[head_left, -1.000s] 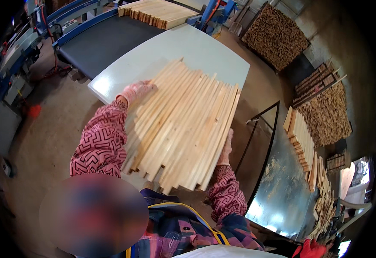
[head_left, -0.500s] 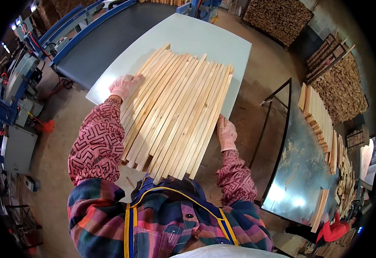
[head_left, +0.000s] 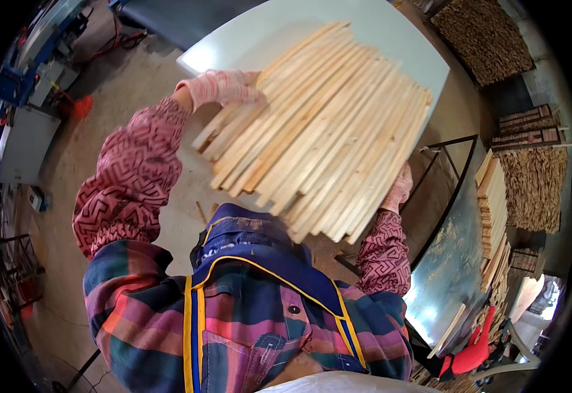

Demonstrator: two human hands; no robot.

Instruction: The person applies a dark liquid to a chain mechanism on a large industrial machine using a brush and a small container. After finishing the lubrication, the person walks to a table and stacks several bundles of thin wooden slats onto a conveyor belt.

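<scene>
Head view — I see my gloved left hand curled on the wooden slats' left edge, right hand gripping their near-right edge — over the pale table.

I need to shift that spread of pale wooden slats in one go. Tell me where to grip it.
Grip the pale wooden slats at their two outer long edges, coming in from both sides, as the left hand and right hand do. The loose parallel strips overhang the light table, so squeezing inward probably keeps them together.
</scene>
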